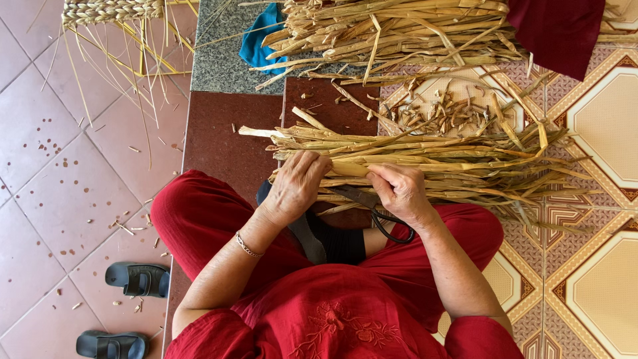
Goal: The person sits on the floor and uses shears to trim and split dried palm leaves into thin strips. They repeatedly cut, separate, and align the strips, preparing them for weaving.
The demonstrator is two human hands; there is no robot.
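Both the left hand (296,186) and the right hand (399,189) are closed around one pale, flattened dried stalk (349,169). It lies across the straw-coloured bundle of stalks (465,159) on the floor before the knees, with scissors (372,206) beneath.

Pink tiled floor (46,166), patterned tiles (598,119) right, black sandals (137,279) lower left.

— What are the hands on?
— The left hand (297,186) and right hand (399,191) both grip one pale dried stalk (349,169), lying on a bundle of stalks (465,166) across the tiled floor (601,119).
— Anything under them?
— Dark scissors (372,206) rest on the lap, just below the right hand.
— And toward the floor's edges?
— A second heap of stalks (392,30) at the top edge; black sandals (136,279) near the bottom-left corner.
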